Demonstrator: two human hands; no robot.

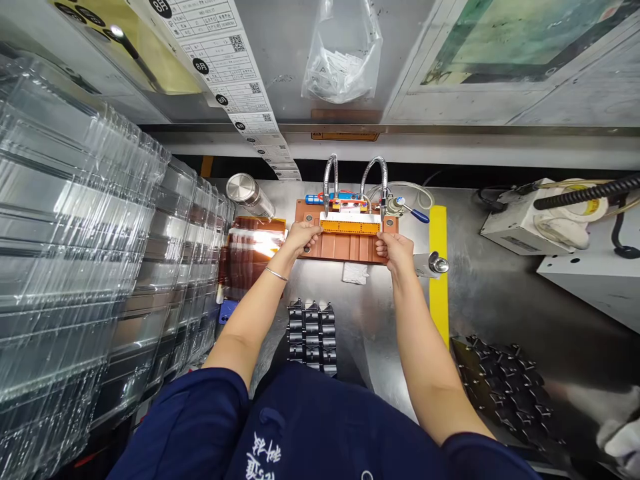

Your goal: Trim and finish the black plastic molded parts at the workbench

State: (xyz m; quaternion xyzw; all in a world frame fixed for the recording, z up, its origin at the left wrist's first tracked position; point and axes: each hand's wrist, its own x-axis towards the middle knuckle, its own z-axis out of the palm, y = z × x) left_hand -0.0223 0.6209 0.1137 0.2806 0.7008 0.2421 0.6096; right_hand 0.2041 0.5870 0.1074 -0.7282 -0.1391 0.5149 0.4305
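Stainless bench (480,293), seen from the head view only; yellow tape line (439,267) runs front to back on it, right of centre.

Orange strip (350,227) is laid flat along the upper edge of a brown fixture block (345,245), just under two gooseneck nozzles (373,175). It is held at both ends: left hand (301,235) pinched narrow on the left end, right hand (395,248) pinched narrow on the right end, fingers curled over the fixture edge. Whether the strip is lifted or seated flat cannot be told.

Handling, judged: strip looks thin, light and flexible, probably film-like; sag or a kink is likely if gripped at one end only. It is best taken at both short ends, edges only, with even tension. The patterned face looks easy to mark, so it should be left untouched. Fixture looks rigid and heavy enough to stay put.

Around it: amber sheets (253,250) are stacked just left of the fixture, glare on top. Steel canister (247,193) lies behind them. Black moulded parts (311,330) stand in rows near the body; more black parts (505,387) lie at right. Clear trays (75,267) are stacked high along the left. Small white scrap (355,273) sits just below the fixture. Label roll (240,87) and plastic bag (343,60) hang on the back panel. White unit (530,223) with hoses is well apart at right.
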